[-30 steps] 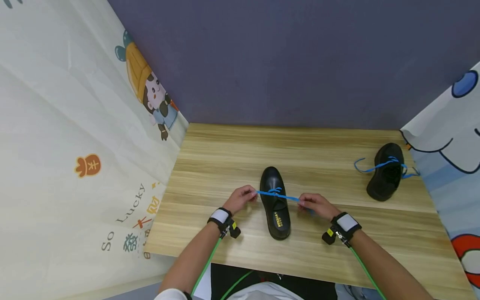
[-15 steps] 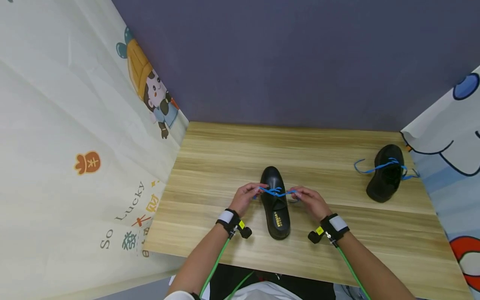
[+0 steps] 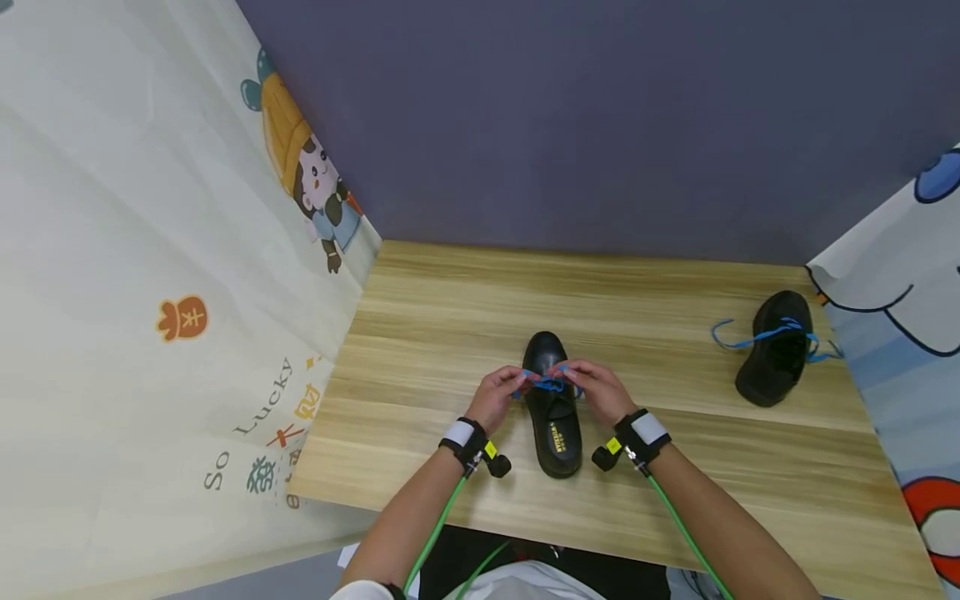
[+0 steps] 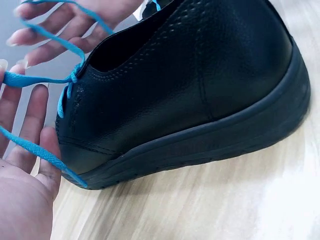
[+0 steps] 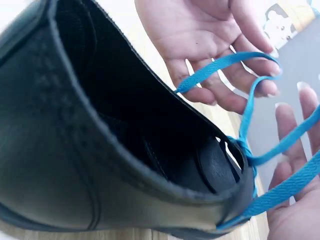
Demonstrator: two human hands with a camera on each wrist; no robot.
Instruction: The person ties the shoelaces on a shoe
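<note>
You are working at a black shoe [image 3: 553,408] that is sitting upright on the wooden table [image 3: 450,333], its toe pointing away from you and its heel toward the near edge. Your left hand [image 3: 501,395] and your right hand [image 3: 596,387] are meeting just above the shoe's lacing, one on each side. The blue lace [image 3: 549,382] is running between them over the top of the shoe. In the wrist views your fingers [image 4: 30,125] are lying fairly straight and slightly spread, with lace strands crossing them and a loop arching between both hands; whether the fingertips are pinching the lace, I cannot tell. A second black shoe [image 3: 778,348] with loose blue laces is lying well apart, by the table's far right corner, next to a printed curtain [image 3: 892,275].
</note>
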